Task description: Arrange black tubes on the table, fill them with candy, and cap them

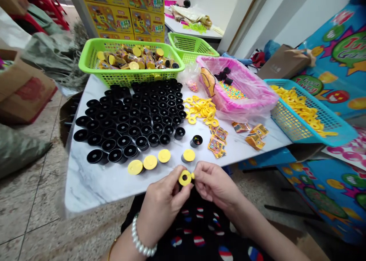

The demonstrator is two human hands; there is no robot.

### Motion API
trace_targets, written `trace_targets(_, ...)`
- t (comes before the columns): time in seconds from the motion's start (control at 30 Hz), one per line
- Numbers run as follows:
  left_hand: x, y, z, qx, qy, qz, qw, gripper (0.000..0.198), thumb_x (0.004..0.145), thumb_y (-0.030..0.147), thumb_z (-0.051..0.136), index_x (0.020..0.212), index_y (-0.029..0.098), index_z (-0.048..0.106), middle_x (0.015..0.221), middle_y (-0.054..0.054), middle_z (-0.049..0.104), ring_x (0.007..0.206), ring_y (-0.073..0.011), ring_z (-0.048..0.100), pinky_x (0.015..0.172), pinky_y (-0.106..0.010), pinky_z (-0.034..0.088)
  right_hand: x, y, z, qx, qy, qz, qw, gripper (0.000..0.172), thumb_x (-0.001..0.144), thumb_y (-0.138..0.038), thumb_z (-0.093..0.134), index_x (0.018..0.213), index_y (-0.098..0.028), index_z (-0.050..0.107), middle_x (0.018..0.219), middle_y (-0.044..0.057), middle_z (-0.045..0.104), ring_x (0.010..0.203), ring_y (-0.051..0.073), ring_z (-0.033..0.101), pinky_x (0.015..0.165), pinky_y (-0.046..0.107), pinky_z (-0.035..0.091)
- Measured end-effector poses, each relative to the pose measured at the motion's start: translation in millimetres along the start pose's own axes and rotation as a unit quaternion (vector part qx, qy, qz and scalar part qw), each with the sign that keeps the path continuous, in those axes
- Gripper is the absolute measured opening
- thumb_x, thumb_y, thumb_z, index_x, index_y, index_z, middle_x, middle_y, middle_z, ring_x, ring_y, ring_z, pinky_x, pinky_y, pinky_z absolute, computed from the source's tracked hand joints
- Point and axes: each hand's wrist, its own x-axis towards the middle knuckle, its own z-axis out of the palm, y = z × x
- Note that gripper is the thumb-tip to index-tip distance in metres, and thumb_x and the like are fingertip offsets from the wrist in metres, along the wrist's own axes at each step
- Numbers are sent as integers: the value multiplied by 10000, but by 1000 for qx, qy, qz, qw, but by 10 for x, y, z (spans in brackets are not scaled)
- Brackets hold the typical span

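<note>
My left hand is closed around a cup with a yellow ring-shaped top, held just off the table's front edge. The thumb and fingers of my right hand pinch a small yellow piece at the ring's right side. Just beyond my hands stands a yellow-topped cup, with three more yellow-topped cups to its left. A black cup with small coloured bits inside stands behind. Many open black cups fill the table's left part.
Yellow rings and printed packets lie on the white table. Around its far side are a green basket of wrapped cups, a pink basket with coloured beads, and a blue basket of yellow pieces. Yellow boxes stand behind.
</note>
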Motion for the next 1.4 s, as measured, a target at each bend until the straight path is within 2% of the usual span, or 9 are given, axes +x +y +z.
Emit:
trace_targets(0.13, 0, 34, -28, -21, -23, 23, 999, 287, 917, 187, 539, 1203, 164, 558, 638, 43, 624, 482, -76, 570, 499, -155, 455, 29, -60, 129, -103, -25, 19, 994, 315, 753, -322, 745, 727, -193, 459, 420, -83, 530, 303, 52, 434, 318, 120, 287)
trace_targets(0.33, 36, 63, -15, -11, -30, -31, 999, 177, 917, 203, 533, 1078, 168, 597, 560, 69, 576, 429, -75, 535, 467, -164, 418, 19, -39, 307, -138, 56, -59, 987, 319, 777, -338, 699, 757, -202, 411, 521, -93, 555, 396, 70, 535, 396, 154, 428)
trace_targets(0.43, 36, 58, -3, -29, -56, -55, 997, 185, 922, 216, 535, 1092, 171, 590, 569, 70, 591, 451, -76, 561, 484, -155, 431, 5, 49, 277, -118, 72, -77, 987, 340, 772, -392, 703, 818, -201, 426, 533, -97, 565, 393, 81, 550, 401, 170, 448)
trace_targets(0.53, 15, 39, 12, -15, -53, -59, 997, 233, 926, 245, 540, 1127, 140, 594, 600, 45, 614, 481, -86, 583, 485, -158, 439, -13, 68, 203, -92, 37, -63, 993, 335, 806, -446, 657, 869, -195, 444, 548, -65, 612, 407, 102, 589, 425, 184, 458)
trace_targets(0.73, 15, 56, 24, -6, -39, -40, 998, 197, 922, 229, 547, 1091, 150, 611, 600, 54, 594, 474, -81, 567, 494, -162, 432, 16, -53, 191, -152, 29, -21, 988, 308, 766, -368, 676, 823, -204, 422, 529, -70, 589, 404, 109, 571, 411, 183, 423)
trace_targets(1.03, 38, 21, 38, 106, 44, 32, 993, 327, 998, 323, 437, 1180, 82, 562, 629, 7, 649, 469, -93, 610, 484, -170, 453, 42, 26, 310, -208, 119, -153, 959, 205, 830, -275, 640, 822, -196, 451, 627, -76, 505, 554, 66, 471, 520, 182, 382)
trace_targets(1.13, 53, -8, 66, 156, 90, 45, 983, 330, 1007, 298, 437, 1243, 86, 525, 620, 13, 656, 447, -84, 607, 450, -158, 428, 137, 18, 306, -154, 105, -163, 969, 300, 808, -344, 692, 794, -202, 429, 627, -74, 522, 528, 70, 491, 512, 193, 407)
trace_targets(1.27, 35, -30, 113, 207, 155, 49, 965, 196, 990, 263, 492, 1133, 139, 544, 637, 26, 668, 435, -79, 606, 435, -166, 404, 173, 24, 264, -115, 63, -150, 980, 381, 765, -441, 738, 743, -189, 452, 645, -41, 574, 567, 98, 564, 567, 234, 496)
trace_targets(1.4, 36, -43, 126, 225, 132, 46, 964, 88, 989, 232, 477, 982, 172, 540, 650, 29, 645, 453, -90, 605, 456, -196, 403, 38, -134, 86, -205, 43, -139, 968, 357, 833, -512, 645, 775, -173, 550, 675, 16, 650, 572, 130, 597, 524, 238, 487)
